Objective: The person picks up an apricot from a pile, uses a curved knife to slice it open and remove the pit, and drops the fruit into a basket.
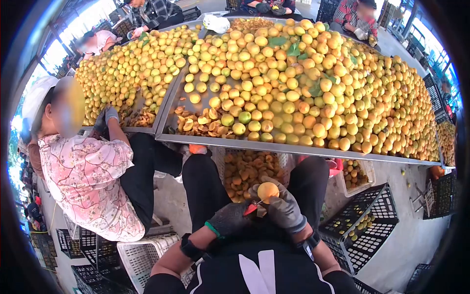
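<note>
Head view: both gloves near my lap.
Left hand (229,219): fingers pinching a red tool (250,208).
Right hand (285,210): fingers curled round 1 fruit (268,190).
Fruit position: at right fingertips, ahead and right of left hand.
Tool contact with fruit: cannot tell.
Crate (284,165): beyond hands, between knees.
Metal table (274,147): heaped, farther ahead.
</note>
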Tool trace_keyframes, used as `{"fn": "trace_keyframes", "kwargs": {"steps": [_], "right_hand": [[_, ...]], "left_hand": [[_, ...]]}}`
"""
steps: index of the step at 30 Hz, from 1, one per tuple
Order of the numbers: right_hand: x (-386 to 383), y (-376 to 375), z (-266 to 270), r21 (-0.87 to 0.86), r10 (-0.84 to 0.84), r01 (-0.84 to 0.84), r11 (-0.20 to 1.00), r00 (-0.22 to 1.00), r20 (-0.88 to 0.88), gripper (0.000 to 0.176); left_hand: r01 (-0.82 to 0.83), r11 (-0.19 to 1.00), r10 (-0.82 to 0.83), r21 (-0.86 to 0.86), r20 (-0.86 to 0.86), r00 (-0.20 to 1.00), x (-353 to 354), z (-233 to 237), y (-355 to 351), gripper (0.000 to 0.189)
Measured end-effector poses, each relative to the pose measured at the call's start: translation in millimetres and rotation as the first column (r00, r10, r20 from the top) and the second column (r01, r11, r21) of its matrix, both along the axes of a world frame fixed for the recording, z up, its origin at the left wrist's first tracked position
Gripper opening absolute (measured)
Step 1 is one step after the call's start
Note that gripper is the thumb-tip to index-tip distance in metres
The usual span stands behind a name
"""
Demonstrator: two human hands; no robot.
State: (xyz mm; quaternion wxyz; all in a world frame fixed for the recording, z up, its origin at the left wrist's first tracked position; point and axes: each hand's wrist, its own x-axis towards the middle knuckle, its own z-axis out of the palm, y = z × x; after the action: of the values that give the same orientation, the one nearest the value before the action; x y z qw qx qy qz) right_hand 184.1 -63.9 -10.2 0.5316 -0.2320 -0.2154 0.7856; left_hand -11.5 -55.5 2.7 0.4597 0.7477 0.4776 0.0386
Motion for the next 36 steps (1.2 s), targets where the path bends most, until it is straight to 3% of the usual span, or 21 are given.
{"fn": "trace_keyframes", "kwargs": {"steps": [1, 3, 7, 10, 12, 13, 14, 16, 18, 19, 20, 21, 22, 24, 25, 27, 30, 31, 33, 34, 36], "right_hand": [[1, 1, 0, -0.003, -0.001, 0.001, 1.000, 1.000, 0.000, 0.060], [4, 2, 3, 0.009, 0.114, -0.116, 0.993, 0.965, -0.237, 0.066], [1, 3, 1, 0.047, 0.121, -0.113, 0.992, 0.957, -0.262, 0.068], [-4, 2, 10, -0.007, -0.004, 0.003, 1.000, 0.973, -0.230, 0.065], [-1, 6, 19, -0.126, -0.185, 0.170, 0.977, 0.976, -0.112, 0.061], [3, 6, 16, -0.105, -0.239, 0.244, 0.964, 0.969, 0.065, 0.055], [8, 3, 12, -0.110, -0.245, 0.251, 0.962, 0.967, 0.063, 0.055], [14, 1, 7, -0.063, -0.061, 0.086, 0.994, 0.943, 0.327, 0.053], [6, -4, 18, -0.001, -0.027, 0.030, 1.000, 0.931, 0.365, 0.047], [5, -7, 21, -0.011, 0.111, -0.117, 0.993, 0.900, 0.421, 0.044], [5, -8, 22, -0.028, 0.240, -0.258, 0.966, 0.847, 0.475, 0.040], [4, -12, 19, -0.083, 0.277, -0.266, 0.961, 0.892, 0.357, 0.035], [4, -15, 11, -0.085, 0.278, -0.266, 0.960, 0.892, 0.356, 0.035], [7, -15, -5, -0.010, 0.295, -0.354, 0.935, 0.762, 0.576, 0.029], [6, -19, -11, -0.013, 0.297, -0.355, 0.935, 0.763, 0.575, 0.029], [0, -21, -14, 0.140, 0.119, -0.279, 0.950, 0.739, 0.663, 0.027], [4, -16, -24, 0.074, 0.193, -0.358, 0.931, 0.653, 0.733, 0.028], [3, -17, -23, 0.077, 0.191, -0.358, 0.931, 0.654, 0.732, 0.028], [-6, -15, 7, -0.194, 0.199, -0.138, 0.971, 0.917, 0.345, 0.033], [-7, -15, 5, -0.195, 0.199, -0.137, 0.971, 0.917, 0.346, 0.033], [-8, -14, 0, -0.121, 0.146, -0.129, 0.984, 0.978, 0.147, 0.040]], "left_hand": [[0.001, 1.000, -0.001, -0.003, 0.000, 1.000, -1, 1, 0, 0.046], [0.010, 0.998, -0.006, 0.057, -0.065, 0.998, -1, 12, -2, 0.044], [0.027, 0.985, -0.015, 0.173, -0.076, 0.997, -5, 5, -6, 0.042], [0.056, 0.957, -0.024, 0.285, -0.116, 0.993, -14, 13, -6, 0.038], [-0.013, 0.873, 0.075, 0.488, -0.106, 0.992, -25, 25, -3, 0.031], [-0.007, 0.875, 0.068, 0.484, -0.109, 0.992, -25, 31, -3, 0.031], [-0.106, 0.902, 0.152, 0.419, -0.078, 0.985, -26, 39, -3, 0.035], [-0.211, 0.911, 0.246, 0.353, -0.055, 0.968, -23, 47, 0, 0.038], [-0.295, 0.910, 0.287, 0.291, 0.071, 0.955, -8, 50, 1, 0.051], [-0.300, 0.909, 0.292, 0.289, 0.070, 0.954, -4, 54, 2, 0.051], [-0.225, 0.942, 0.216, 0.249, 0.062, 0.974, 0, 59, 5, 0.058], [-0.145, 0.968, 0.136, 0.205, 0.058, 0.989, 3, 61, 6, 0.065], [-0.146, 0.968, 0.136, 0.204, 0.058, 0.989, 4, 60, 5, 0.065], [0.026, 0.974, -0.036, 0.227, 0.041, 0.999, 5, 58, 7, 0.067], [0.025, 0.975, -0.035, 0.223, 0.041, 0.999, 5, 56, 6, 0.067], [0.091, 0.964, -0.112, 0.251, 0.070, 0.991, 3, 48, 8, 0.064], [-0.038, 0.969, -0.009, 0.246, 0.189, 0.982, 0, 33, 8, 0.053], [-0.038, 0.968, -0.009, 0.247, 0.188, 0.982, -2, 24, 8, 0.053], [-0.260, 0.965, 0.253, -0.041, 0.417, 0.873, -4, 5, 8, 0.049], [-0.259, 0.965, 0.253, -0.042, 0.418, 0.873, -3, -2, 10, 0.049], [-0.415, 0.880, 0.466, -0.231, 0.583, 0.665, 5, -10, 14, 0.040]]}}
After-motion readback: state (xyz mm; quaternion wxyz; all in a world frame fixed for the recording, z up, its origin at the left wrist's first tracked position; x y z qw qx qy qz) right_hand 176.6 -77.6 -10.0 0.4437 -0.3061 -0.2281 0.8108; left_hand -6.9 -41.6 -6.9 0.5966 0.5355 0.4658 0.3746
